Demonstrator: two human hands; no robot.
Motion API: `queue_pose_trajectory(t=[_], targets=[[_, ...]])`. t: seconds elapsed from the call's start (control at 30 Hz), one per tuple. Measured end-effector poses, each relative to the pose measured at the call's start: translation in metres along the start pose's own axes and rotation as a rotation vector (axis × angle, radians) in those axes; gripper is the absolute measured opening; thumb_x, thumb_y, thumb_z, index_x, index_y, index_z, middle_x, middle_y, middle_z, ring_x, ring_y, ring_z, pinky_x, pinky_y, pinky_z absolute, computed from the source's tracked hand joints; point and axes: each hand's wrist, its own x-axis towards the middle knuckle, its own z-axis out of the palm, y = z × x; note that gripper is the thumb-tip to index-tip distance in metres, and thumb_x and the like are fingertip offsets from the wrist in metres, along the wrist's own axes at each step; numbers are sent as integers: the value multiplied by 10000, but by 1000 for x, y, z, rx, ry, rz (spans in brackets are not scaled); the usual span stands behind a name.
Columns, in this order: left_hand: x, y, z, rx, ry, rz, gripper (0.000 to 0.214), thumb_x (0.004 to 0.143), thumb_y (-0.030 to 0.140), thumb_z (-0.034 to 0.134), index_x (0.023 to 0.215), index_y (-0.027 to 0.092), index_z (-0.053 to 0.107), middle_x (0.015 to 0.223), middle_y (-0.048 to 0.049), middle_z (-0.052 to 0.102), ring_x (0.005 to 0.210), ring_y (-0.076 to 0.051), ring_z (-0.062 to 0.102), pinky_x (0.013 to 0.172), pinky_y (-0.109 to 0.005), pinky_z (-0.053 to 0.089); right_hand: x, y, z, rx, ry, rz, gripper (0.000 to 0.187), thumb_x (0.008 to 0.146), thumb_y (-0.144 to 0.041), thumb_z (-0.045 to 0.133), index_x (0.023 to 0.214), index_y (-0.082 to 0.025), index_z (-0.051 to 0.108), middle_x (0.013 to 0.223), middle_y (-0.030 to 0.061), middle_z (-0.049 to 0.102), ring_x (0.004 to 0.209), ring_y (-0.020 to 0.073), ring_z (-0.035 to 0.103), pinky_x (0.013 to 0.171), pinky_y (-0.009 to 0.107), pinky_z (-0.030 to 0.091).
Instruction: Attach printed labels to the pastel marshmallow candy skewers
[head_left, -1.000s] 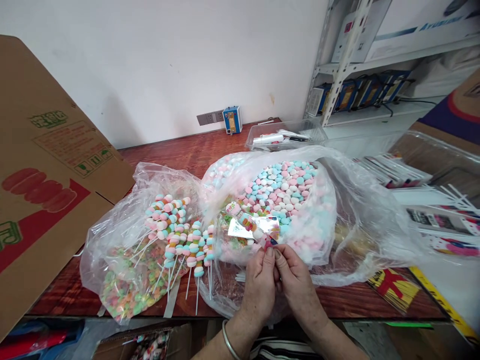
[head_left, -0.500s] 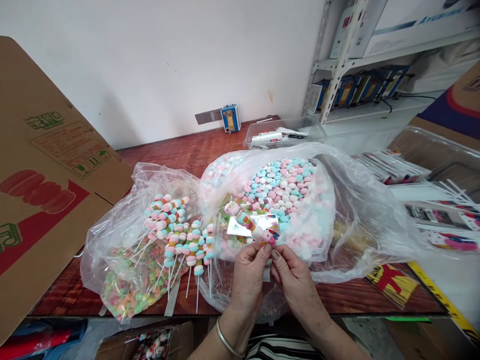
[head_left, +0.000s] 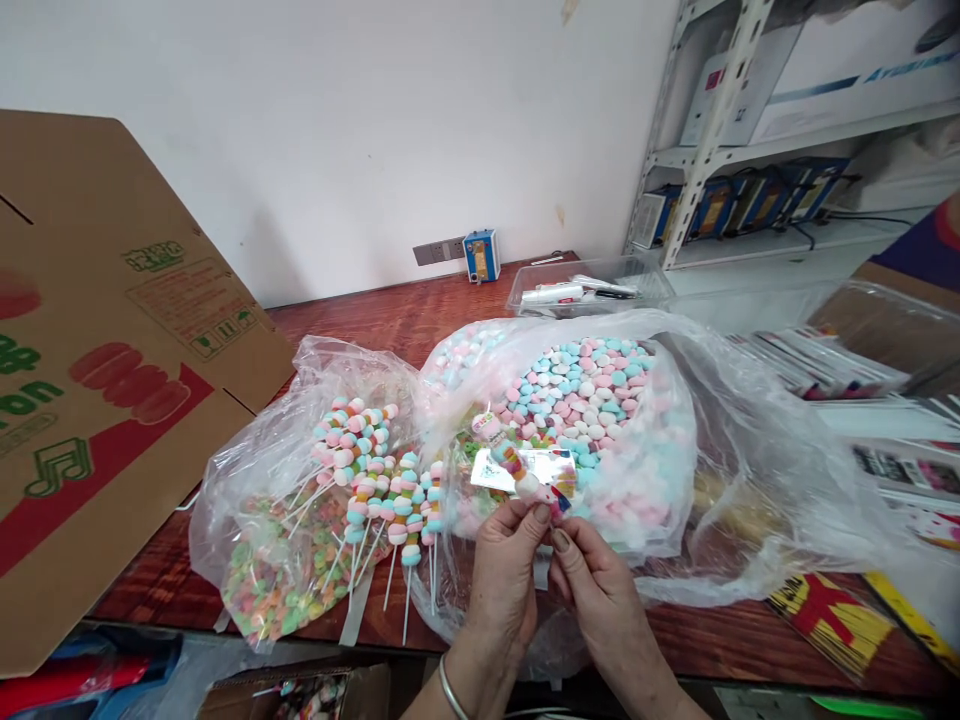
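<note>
My left hand [head_left: 504, 565] is closed in a pinch around the lower end of a wrapped marshmallow skewer [head_left: 510, 458], tilted with its top to the upper left. The skewer's clear wrapper is printed in colours near my fingers. Close against it, my right hand [head_left: 600, 585] pinches at the bottom of the same wrapper; my fingers hide exactly what lies between them. Behind the skewer is a white printed packet [head_left: 559, 466]. A large plastic bag [head_left: 679, 430] beyond holds loose pink, blue and white marshmallows [head_left: 592, 385]. Several unwrapped marshmallow skewers [head_left: 367, 440] lie to the left.
A clear bag of gummy rings [head_left: 277, 580] lies at the left of the table [head_left: 360, 315]. Beside it stands a cardboard box [head_left: 150, 330]. At the back are a plastic tray [head_left: 637, 285] and a blue device [head_left: 481, 255]. Yellow-and-red strips [head_left: 832, 620] lie at right.
The whole view has shifted, so the scene sits further right and lower. My right thumb has drawn slightly down and away from my left thumb. Both hands stay at the skewer's lower end.
</note>
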Motion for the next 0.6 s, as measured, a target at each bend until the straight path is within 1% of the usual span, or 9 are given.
queue_pose_trajectory(t=[0.07,0.13,0.17,0.23,0.3,0.37,0.47,0.53,0.6], targets=[[0,-2,0,-4,16,-4,259,601,294,872,748,133,732,739,-37,688,692,-108,600,697,-215,462,0,0,0,-33,16,-10,378,921,-560,490,781,-210,512,486,-95,365,411,93,346,400,207,289],[1,-4,-1,0,26,-1,269,592,302,875,749,137,733,744,-35,688,682,-110,596,672,-213,456,-1,-3,-2,-154,82,-73,320,934,-515,492,890,-202,539,483,-93,414,403,108,403,396,209,336],[1,-4,-1,10,27,7,269,592,304,874,751,138,734,750,-35,691,677,-110,593,665,-213,452,-1,-5,-3,-256,129,-135,297,946,-472,490,1007,-187,549,499,-84,463,417,121,457,414,214,380],[1,-2,-2,47,10,32,247,612,305,861,752,142,738,756,-33,697,672,-111,588,675,-219,452,-1,-9,-6,-505,190,-309,363,971,-362,466,1269,-155,485,610,-26,614,501,154,592,483,237,473],[1,1,-4,110,-26,68,200,655,303,834,761,156,749,763,-31,704,697,-124,592,717,-236,456,-1,-10,-8,-714,174,-508,428,988,-264,418,1402,-155,416,857,78,734,660,188,702,573,266,544],[0,6,-7,239,-72,129,157,715,310,790,797,178,766,781,-36,710,747,-155,601,756,-262,456,1,-9,-11,-831,150,-671,419,986,-197,405,1401,-169,453,1088,141,731,824,215,739,657,289,582],[-3,13,-9,510,-64,323,124,783,327,728,802,217,782,834,-53,709,869,-213,598,856,-308,437,2,-4,-14,-883,189,-820,397,954,-140,457,1341,-175,538,1101,134,736,887,230,740,742,315,598],[-6,16,-9,615,-48,411,134,805,344,702,803,240,787,872,-62,713,913,-236,587,902,-330,420,1,-2,-15,-841,203,-843,369,937,-135,487,1288,-186,588,1059,118,750,863,227,741,750,316,600],[-6,16,-9,590,-78,363,174,820,374,681,871,248,789,916,-70,723,926,-246,593,921,-352,420,-1,-2,-15,-727,196,-768,321,934,-169,510,1229,-203,630,1054,108,747,870,225,734,741,308,595]])
